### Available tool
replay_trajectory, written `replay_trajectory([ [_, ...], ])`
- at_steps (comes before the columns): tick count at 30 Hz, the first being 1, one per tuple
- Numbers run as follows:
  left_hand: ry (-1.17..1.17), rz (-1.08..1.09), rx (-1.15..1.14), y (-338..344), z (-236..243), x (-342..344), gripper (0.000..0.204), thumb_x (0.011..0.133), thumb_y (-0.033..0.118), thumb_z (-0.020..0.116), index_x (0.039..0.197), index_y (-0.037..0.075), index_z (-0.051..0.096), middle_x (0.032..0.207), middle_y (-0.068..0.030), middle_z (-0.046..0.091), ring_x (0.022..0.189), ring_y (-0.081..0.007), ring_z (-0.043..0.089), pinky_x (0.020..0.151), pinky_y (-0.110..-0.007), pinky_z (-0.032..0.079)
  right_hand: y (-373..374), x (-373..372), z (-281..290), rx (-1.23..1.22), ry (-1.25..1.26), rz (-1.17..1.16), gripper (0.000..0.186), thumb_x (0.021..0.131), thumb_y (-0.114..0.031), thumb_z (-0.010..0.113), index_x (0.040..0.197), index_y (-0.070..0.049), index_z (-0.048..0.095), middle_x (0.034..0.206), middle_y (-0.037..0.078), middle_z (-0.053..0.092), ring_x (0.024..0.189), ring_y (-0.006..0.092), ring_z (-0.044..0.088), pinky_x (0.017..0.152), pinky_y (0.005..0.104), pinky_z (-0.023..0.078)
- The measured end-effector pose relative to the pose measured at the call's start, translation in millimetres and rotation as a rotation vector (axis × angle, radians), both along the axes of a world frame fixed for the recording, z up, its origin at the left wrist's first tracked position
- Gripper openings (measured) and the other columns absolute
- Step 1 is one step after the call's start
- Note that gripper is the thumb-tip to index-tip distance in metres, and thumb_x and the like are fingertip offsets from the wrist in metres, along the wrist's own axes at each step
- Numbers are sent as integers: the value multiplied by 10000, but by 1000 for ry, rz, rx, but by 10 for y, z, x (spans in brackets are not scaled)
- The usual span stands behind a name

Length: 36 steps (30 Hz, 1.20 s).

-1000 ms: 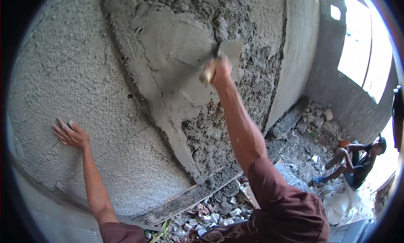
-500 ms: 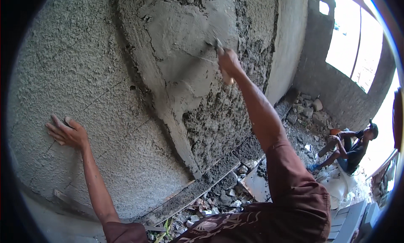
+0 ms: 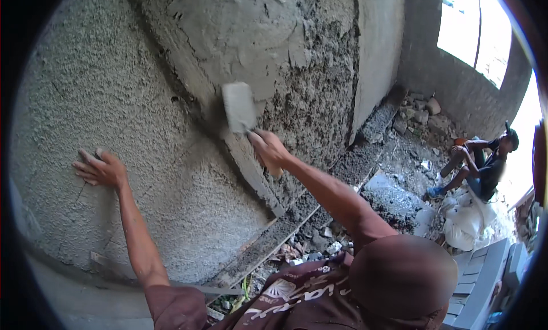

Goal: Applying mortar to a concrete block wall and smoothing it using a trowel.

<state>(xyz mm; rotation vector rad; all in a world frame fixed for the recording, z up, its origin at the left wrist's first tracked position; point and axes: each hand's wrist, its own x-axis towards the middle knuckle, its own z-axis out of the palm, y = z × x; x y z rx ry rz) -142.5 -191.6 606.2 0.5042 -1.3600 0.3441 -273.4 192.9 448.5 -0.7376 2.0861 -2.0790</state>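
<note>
In my right hand (image 3: 268, 150) is a trowel (image 3: 240, 106), its fingers closed round the handle. The trowel's pale flat blade is over the lower edge of the smooth wet plaster (image 3: 228, 41), beside a raised mortar strip (image 3: 251, 169) that slants down the wall. Right of the blade and below it, the coat is dark and lumpy (image 3: 319, 96). My left hand (image 3: 101, 169) is placed with fingers apart against the rough grey wall (image 3: 74, 113) on the left, holding nothing.
A ledge of fallen mortar (image 3: 297, 218) runs along the wall's foot, with rubble (image 3: 334, 247) below it. At the right a person (image 3: 488, 159) sits beside white sacks (image 3: 465, 216). Stones (image 3: 419, 113) are heaped in the far corner, near a bright window opening (image 3: 476, 33).
My right hand has swept the trowel down and left, from the upper plaster to its lower edge by the strip. My left hand stays on the wall. The view has shifted slightly.
</note>
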Motion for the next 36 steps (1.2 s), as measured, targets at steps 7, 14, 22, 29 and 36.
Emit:
replay_trajectory([
  [7, -103, -187, 77, 610, -42, -553, 618, 925, 549, 228, 1441, 211, 272, 1508, -203, 55, 1374, -444, 18, 1032, -642, -5, 836, -926, -421, -592, -541, -336, 314, 940, -345, 388, 854, -52, 459, 645, 58, 485, 509, 168, 490, 444, 335, 438],
  [14, -9, 16, 50, 675, -78, -748, 594, 936, 503, 240, 1440, 191, 277, 1506, -189, 110, 1375, -436, 50, 1039, -631, 27, 1078, -2153, 855, -906, -497, -138, 271, 938, -345, 422, 891, -80, 446, 672, 41, 483, 513, 165, 486, 443, 333, 436],
  [22, 18, 61, 22, 703, 17, -749, 578, 945, 485, 227, 1438, 187, 279, 1496, -193, 147, 1362, -449, 110, 1034, -640, 83, 493, -1641, 1988, -412, -10, -52, 260, 940, -267, 396, 883, -16, 432, 666, 74, 487, 471, 138, 494, 381, 285, 453],
  [29, -6, 35, 40, 710, -87, -779, 582, 940, 501, 240, 1431, 192, 293, 1492, -203, 154, 1355, -463, 118, 1030, -646, 84, 311, -1579, 1377, 166, 463, -329, 344, 927, -272, 427, 877, 54, 525, 695, 211, 606, 613, 312, 628, 547, 431, 494],
  [36, -11, -15, 68, 777, -46, -845, 588, 935, 489, 263, 1436, 181, 274, 1492, -231, 112, 1363, -464, 70, 1030, -647, 40, 514, -1889, 76, -196, -35, -379, 266, 938, -235, 353, 834, -27, 481, 586, 62, 476, 487, 158, 514, 417, 326, 446],
])
